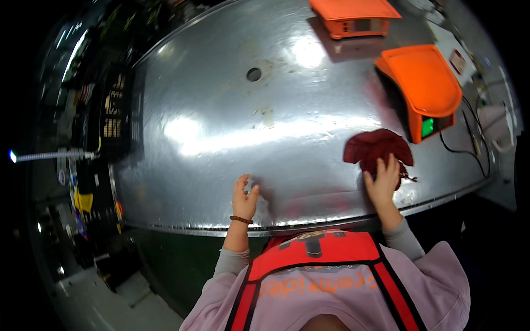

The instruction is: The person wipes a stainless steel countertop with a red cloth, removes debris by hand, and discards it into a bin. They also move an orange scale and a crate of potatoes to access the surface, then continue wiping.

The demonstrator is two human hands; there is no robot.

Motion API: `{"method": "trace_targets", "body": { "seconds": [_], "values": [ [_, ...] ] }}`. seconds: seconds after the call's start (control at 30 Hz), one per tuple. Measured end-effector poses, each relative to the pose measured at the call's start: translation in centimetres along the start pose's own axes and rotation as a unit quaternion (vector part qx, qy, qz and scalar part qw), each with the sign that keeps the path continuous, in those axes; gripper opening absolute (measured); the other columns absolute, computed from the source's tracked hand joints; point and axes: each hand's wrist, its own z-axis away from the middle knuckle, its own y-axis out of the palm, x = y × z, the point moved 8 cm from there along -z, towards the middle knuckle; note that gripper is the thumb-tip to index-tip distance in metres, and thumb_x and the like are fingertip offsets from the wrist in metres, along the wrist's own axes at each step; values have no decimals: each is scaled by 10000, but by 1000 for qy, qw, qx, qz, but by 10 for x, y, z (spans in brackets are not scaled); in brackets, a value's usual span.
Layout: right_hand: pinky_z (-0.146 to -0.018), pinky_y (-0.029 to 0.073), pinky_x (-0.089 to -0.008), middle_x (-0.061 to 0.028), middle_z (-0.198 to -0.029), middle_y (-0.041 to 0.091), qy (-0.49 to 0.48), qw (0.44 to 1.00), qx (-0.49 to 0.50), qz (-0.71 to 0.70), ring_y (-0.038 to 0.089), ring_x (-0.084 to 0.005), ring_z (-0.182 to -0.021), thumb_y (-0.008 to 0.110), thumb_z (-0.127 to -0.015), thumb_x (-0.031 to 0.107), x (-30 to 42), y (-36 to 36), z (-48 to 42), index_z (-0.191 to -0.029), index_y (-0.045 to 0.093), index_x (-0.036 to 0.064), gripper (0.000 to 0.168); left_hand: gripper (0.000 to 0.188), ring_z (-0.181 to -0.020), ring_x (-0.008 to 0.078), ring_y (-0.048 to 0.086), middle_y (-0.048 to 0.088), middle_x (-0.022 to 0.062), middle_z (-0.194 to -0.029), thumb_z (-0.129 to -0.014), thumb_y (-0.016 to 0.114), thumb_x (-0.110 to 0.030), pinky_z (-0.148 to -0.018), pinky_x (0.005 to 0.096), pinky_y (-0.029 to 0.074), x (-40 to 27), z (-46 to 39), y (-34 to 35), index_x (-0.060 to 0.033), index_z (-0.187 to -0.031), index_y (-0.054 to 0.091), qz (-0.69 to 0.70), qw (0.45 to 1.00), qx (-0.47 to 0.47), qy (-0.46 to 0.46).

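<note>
A metal-topped table (215, 103) spreads out before me. A dark red cloth (379, 145) lies crumpled on its right side, near the front of an orange scale (422, 82). My right hand (383, 180) is at the lower part of this cloth with its fingers spread; whether they press on the fabric I cannot tell. Near the front edge, my left hand (245, 198) is raised with its fingers slightly curled and apart, holding nothing. A brown beaded bracelet (241, 219) circles the left wrist.
Another orange scale (356, 18) stands at the back right. A black cable (459, 152) runs along the table's right side, near a white sheet or board (453, 58). A black crate (114, 111) is at the left edge. The tabletop has a round hole (254, 74).
</note>
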Motion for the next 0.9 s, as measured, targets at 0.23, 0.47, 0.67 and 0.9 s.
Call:
{"method": "trace_targets", "body": {
  "seconds": [0.23, 0.47, 0.67, 0.9],
  "values": [
    [-956, 250, -666, -230, -1419, 275, -142, 988, 29, -60, 227, -474, -1296, 737, -673, 416, 199, 67, -102, -1183, 526, 32, 672, 555, -1230, 410, 374, 386, 249, -1346, -783, 678, -229, -1020, 477, 318, 70, 65, -95, 14, -1238, 473, -332, 927, -170, -49],
    [-814, 465, -408, -160, -1034, 599, -274, 917, -39, -288, 569, -351, -940, 600, -710, 149, 317, 113, -250, -953, 583, 29, 272, 753, -1323, 414, 251, 258, 249, -1440, -770, 646, -413, -1064, 500, 224, 114, 76, -99, -31, -1355, 365, -293, 943, -141, -68],
    [-910, 392, -502, -183, -1146, 572, -546, 761, 95, -337, 526, -381, -1073, 587, -576, 52, 382, 76, -34, -856, 561, 34, 282, 741, -1318, 445, 239, 244, 272, -1436, -804, 627, -390, -1072, 498, 217, 118, 92, -129, 5, -1359, 333, -111, 978, -177, 15],
    [-984, 164, -726, -63, -1402, 402, -688, 633, 309, -176, 238, -417, -1332, 695, -617, 255, 537, 130, 174, -1107, 633, 220, 495, 669, -1306, 440, 266, 277, 273, -1420, -819, 627, -308, -1072, 483, 229, 199, 101, -244, 31, -1330, 361, -135, 951, -277, 17]
  ]
}}
